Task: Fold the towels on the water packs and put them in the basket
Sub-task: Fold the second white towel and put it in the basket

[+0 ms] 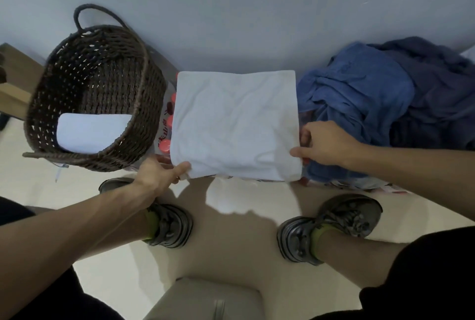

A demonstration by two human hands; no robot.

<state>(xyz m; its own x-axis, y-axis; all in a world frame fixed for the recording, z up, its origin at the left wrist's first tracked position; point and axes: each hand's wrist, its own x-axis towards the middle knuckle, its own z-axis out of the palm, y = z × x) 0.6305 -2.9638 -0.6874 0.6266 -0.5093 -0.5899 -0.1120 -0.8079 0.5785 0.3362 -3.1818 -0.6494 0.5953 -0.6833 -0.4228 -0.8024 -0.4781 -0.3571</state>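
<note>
Your left hand (159, 173) pinches the near left corner of the white towel (235, 124), and your right hand (323, 143) pinches its right edge. The towel lies flat on the water packs (167, 124), between the basket (97, 98), holding 1 folded towel (90, 130), and the blue towels (380, 103).

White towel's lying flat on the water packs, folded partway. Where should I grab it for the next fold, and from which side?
Probably the two near corners of the white towel, from your own side. It lies flat and roughly square, with its near edge overhanging the water packs, so fingers can slip under. The left hand already pinches the near-left corner; the right hand holds the right edge and could slide down to the near-right corner.
</note>
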